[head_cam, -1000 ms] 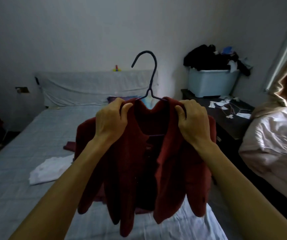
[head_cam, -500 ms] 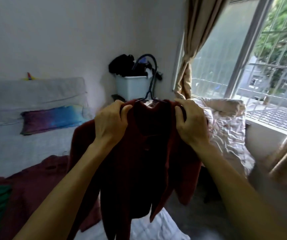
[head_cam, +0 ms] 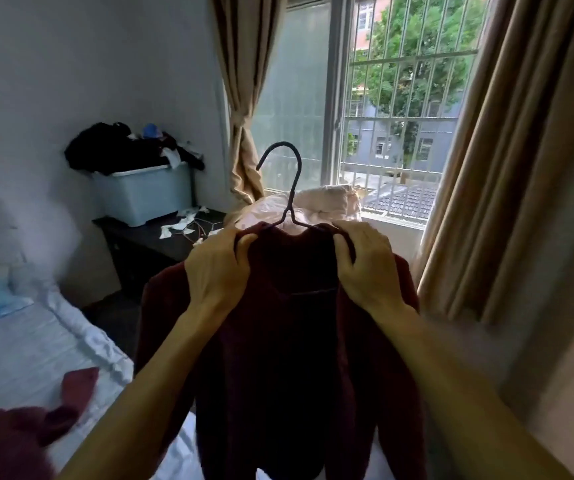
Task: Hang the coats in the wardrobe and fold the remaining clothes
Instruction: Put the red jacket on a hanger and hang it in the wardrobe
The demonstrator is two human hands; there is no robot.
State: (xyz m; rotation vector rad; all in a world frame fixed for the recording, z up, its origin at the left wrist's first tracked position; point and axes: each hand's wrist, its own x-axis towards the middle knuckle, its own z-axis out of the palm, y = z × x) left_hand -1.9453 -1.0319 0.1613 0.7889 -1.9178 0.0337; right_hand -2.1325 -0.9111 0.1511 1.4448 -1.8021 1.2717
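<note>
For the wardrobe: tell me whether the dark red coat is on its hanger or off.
On it. The hanger has its hook above the collar of the dark red coat; left hand and right hand grip the shoulders.

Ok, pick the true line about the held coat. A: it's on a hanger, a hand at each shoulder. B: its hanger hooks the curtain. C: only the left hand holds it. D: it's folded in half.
A: the left hand and right hand grip the coat at both shoulders, on the hanger.
</note>
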